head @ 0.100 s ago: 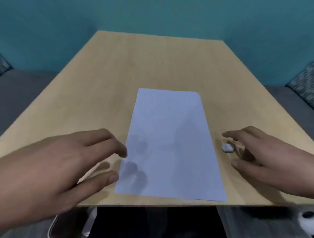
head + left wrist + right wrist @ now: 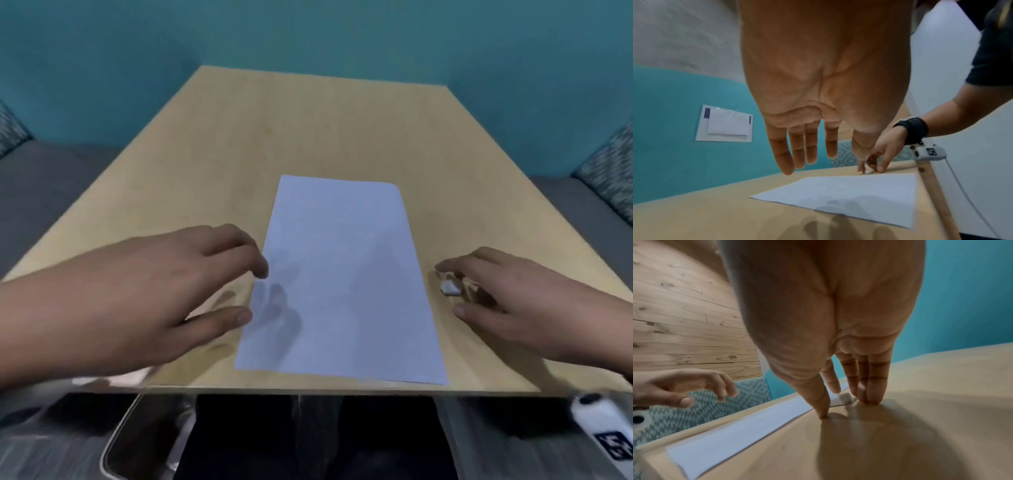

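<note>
A white sheet of paper (image 2: 342,281) lies flat on the wooden table (image 2: 308,137), near its front edge. A small white block (image 2: 450,287) sits on the table just right of the sheet. My right hand (image 2: 451,297) is over the block, with the thumb on one side and the fingers on the other. In the right wrist view its fingertips (image 2: 871,400) and thumb touch the table around the block (image 2: 843,398) without plainly pinching it. My left hand (image 2: 253,294) hovers open above the sheet's left edge, holding nothing, and casts a shadow on the paper (image 2: 849,198).
A teal wall stands behind the table, and a paper notice (image 2: 724,124) hangs on it. Grey bench seats with patterned cushions (image 2: 609,178) flank the table. The table's front edge (image 2: 308,390) is close to my body.
My left hand has moved forward along the sheet's left edge. My right hand and the small block have shifted slightly toward the paper.
</note>
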A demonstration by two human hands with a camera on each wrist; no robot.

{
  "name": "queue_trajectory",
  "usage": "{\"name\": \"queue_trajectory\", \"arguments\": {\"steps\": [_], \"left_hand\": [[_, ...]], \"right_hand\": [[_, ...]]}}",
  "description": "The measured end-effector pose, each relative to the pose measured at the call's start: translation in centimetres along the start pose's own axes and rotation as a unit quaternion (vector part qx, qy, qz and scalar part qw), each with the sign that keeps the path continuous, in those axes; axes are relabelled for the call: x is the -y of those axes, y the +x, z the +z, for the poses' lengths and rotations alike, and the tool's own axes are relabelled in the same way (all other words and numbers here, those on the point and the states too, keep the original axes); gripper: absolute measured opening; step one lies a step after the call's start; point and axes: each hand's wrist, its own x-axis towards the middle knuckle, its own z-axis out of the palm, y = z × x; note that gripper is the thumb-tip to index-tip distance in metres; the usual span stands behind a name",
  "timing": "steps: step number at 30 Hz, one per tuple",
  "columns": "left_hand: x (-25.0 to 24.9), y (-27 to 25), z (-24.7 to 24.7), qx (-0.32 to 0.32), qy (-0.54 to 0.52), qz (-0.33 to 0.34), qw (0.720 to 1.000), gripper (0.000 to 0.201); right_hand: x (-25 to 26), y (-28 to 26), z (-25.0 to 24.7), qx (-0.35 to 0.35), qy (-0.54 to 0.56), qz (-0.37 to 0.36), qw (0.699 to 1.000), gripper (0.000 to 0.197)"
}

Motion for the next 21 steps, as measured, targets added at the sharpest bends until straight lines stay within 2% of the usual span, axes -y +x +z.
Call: {"name": "queue_trajectory", "arguments": {"steps": [2, 5, 8, 13, 18, 21], "left_hand": [[-1.1, 0.2, -1.9, 0.004, 0.048, 0.018, 0.999, 0.064], [-2.5, 0.9, -4.2, 0.019, 0.053, 0.017, 0.998, 0.072], [-2.5, 2.4, -5.2, 0.044, 0.071, 0.039, 0.996, 0.062], [-1.7, 5.3, -5.6, 0.102, 0.101, 0.025, 0.989, 0.067], [-1.6, 6.9, -4.8, 0.134, 0.129, 0.023, 0.982, 0.076], [-1.7, 7.2, -4.0, 0.143, 0.139, 0.018, 0.980, 0.095]], "right_hand": [[0.3, 0.4, -0.1, -0.008, -0.007, -0.013, 1.000, 0.037], [0.9, 0.5, -0.3, -0.017, -0.030, -0.017, 0.999, 0.021], [1.4, 0.5, -0.3, -0.026, -0.044, -0.018, 0.999, 0.011], [2.7, 0.1, -1.0, -0.041, -0.048, -0.003, 0.998, 0.013], [5.8, -0.7, -1.7, -0.049, -0.007, -0.057, 0.997, 0.023], [7.3, -0.9, -1.1, -0.049, 0.007, -0.092, 0.995, 0.029]]}}
